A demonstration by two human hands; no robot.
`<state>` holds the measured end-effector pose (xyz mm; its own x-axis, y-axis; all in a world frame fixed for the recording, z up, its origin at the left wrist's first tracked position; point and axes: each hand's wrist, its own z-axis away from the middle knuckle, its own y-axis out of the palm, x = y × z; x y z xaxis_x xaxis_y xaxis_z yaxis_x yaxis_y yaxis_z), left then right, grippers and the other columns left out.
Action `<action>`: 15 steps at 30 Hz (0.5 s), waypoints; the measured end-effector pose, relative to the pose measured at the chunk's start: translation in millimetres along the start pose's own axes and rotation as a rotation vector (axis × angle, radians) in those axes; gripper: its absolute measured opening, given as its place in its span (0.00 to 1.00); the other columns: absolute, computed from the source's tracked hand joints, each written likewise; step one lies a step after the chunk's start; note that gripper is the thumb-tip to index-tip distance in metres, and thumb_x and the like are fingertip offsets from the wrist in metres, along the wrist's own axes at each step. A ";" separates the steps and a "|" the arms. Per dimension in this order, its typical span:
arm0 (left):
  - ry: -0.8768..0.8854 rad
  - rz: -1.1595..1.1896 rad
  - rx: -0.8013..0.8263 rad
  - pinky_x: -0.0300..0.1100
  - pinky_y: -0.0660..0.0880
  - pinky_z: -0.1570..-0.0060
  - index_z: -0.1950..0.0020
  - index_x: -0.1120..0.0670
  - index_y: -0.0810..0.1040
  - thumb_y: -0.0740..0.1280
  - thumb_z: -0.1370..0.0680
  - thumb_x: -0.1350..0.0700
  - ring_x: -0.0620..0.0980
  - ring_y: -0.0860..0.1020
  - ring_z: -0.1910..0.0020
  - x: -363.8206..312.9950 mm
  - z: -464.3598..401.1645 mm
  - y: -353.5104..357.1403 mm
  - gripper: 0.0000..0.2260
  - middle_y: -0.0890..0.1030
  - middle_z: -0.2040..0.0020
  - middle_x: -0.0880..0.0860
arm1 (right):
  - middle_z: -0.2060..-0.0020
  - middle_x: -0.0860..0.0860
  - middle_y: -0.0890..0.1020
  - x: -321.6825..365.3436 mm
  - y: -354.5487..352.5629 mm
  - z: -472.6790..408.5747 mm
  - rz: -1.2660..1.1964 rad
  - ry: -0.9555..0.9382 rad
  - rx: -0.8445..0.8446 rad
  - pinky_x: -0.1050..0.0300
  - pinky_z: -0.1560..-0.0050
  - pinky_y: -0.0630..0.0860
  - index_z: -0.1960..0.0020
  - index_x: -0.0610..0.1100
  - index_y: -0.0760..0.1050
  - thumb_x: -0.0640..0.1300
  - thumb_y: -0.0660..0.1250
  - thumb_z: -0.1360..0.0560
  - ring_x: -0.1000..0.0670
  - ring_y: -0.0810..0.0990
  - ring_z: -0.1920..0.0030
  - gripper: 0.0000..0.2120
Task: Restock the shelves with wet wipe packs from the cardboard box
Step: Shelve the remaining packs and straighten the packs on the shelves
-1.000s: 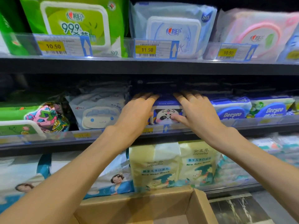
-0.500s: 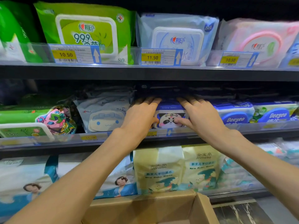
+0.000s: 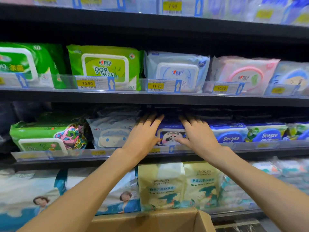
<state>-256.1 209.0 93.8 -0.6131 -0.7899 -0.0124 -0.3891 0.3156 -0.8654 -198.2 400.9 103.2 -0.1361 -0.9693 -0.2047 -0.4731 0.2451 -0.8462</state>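
Head view: both hands on the panda-print wipe pack (image 3: 168,137) in the middle shelf (image 3: 167,156) slot. Left hand (image 3: 142,138) flat against its 9 o'clock side, right hand (image 3: 199,136) against its 3 o'clock side with the thumb across the front. Grip on each side is a press with straight fingers – not clenched, not clear of the pack either. Fingertips run into the dark gap above the pack; depth there can't be read.

Cardboard box (image 3: 150,220) at 6 o'clock, under the forearms; contents out of view.

Risks, as I judge them:
- Pack is wedged between the grey-blue pack (image 3: 113,133) at 9 o'clock and the Deeyeo pack (image 3: 229,133) at 3 o'clock – uneven push could skew it or shove a neighbour back.
- Soft film may snag on the clear front rail (image 3: 83,154), leaving it proud.
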 end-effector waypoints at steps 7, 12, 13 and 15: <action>-0.020 -0.127 -0.226 0.51 0.72 0.34 0.28 0.59 0.74 0.76 0.27 0.59 0.58 0.75 0.35 81.5 74.3 -29.4 0.28 0.77 0.35 0.56 | 0.42 0.44 0.83 63.3 -16.8 0.2 -0.218 -0.208 -0.141 0.43 0.41 0.76 0.31 0.41 0.76 0.61 0.72 0.27 0.39 0.81 0.42 0.32; -0.168 -0.308 -0.028 0.52 0.76 0.51 0.40 0.58 0.77 0.81 0.33 0.51 0.60 0.77 0.50 116.8 77.2 -45.4 0.26 0.79 0.48 0.58 | 0.38 0.44 0.81 124.2 -16.8 -28.3 -0.206 -0.270 -0.119 0.45 0.36 0.72 0.25 0.44 0.69 0.67 0.67 0.26 0.39 0.80 0.39 0.38; -0.180 -0.323 0.016 0.51 0.75 0.50 0.40 0.58 0.77 0.80 0.31 0.49 0.60 0.78 0.48 117.0 72.7 -49.1 0.25 0.80 0.46 0.58 | 0.33 0.43 0.79 131.5 -15.5 -35.7 -0.198 -0.273 -0.108 0.45 0.31 0.69 0.22 0.44 0.66 0.68 0.66 0.26 0.39 0.77 0.35 0.40; -0.231 -0.322 0.085 0.49 0.73 0.44 0.35 0.56 0.74 0.74 0.25 0.46 0.60 0.76 0.41 116.6 62.2 -52.4 0.24 0.79 0.40 0.58 | 0.27 0.44 0.74 141.5 -10.9 -49.8 -0.205 -0.284 -0.090 0.45 0.23 0.61 0.19 0.47 0.60 0.69 0.65 0.26 0.40 0.72 0.28 0.43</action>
<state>-264.5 67.6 106.5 -0.2951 -0.9416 0.1621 -0.4717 -0.0040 -0.8818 -255.6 262.0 108.0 0.2105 -0.9619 -0.1747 -0.5422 0.0338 -0.8395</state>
